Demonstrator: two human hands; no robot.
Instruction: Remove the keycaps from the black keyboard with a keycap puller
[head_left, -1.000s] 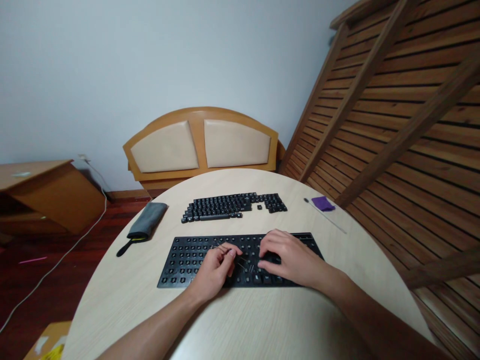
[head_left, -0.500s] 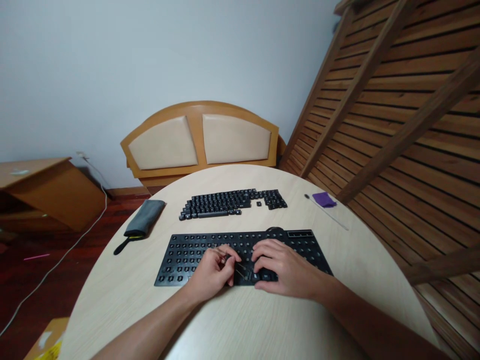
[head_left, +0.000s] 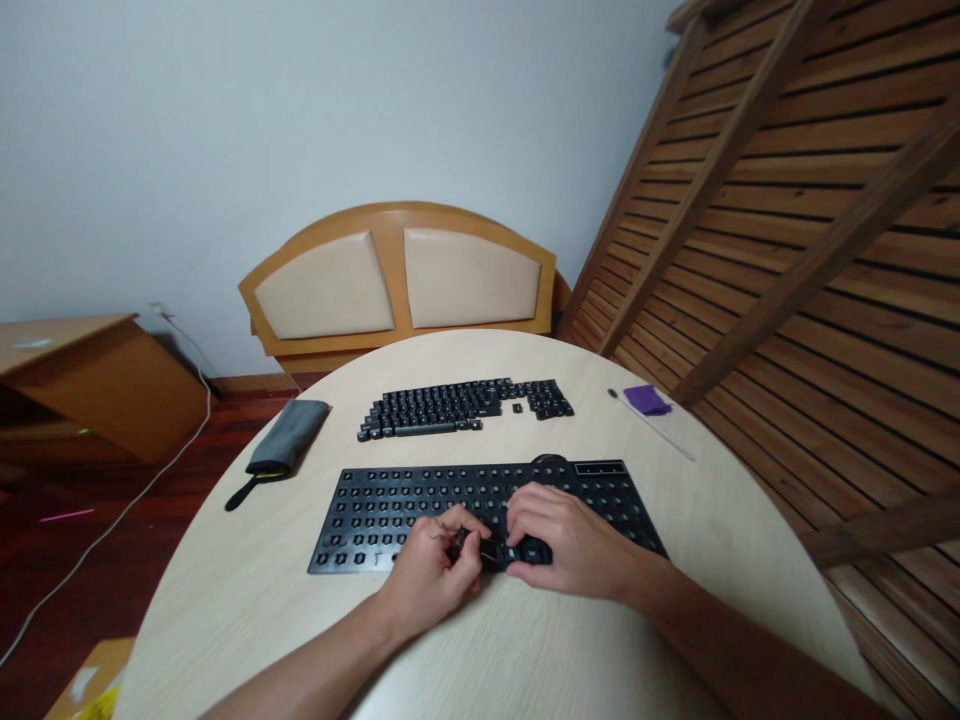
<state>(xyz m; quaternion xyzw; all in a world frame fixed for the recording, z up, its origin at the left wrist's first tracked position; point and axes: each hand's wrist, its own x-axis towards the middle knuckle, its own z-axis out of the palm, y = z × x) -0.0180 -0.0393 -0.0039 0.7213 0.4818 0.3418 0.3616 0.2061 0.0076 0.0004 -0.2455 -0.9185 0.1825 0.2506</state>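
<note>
A black keyboard (head_left: 420, 480) with most of its keycaps off lies across the table in front of me. My left hand (head_left: 435, 560) is closed around a keycap puller (head_left: 487, 549), whose thin wires reach down to the lower row right of the middle. Most of the puller is hidden by my fingers. My right hand (head_left: 562, 535) bends over the keyboard's lower right part, thumb at the front edge and fingers on top, holding it. Beside its fingertips a few black keycaps (head_left: 531, 549) sit on the board.
Behind the keyboard, removed keycaps (head_left: 435, 405) lie in rows, with one loose keycap (head_left: 517, 408) nearby. A grey pouch (head_left: 289, 438) lies at the left. A purple cloth (head_left: 646, 400) and a thin white-handled brush (head_left: 656, 430) lie at the right of the round table (head_left: 247, 590).
My left hand has shifted slightly right, bringing the puller against the lower row by my right fingertips. My right hand has barely moved.
</note>
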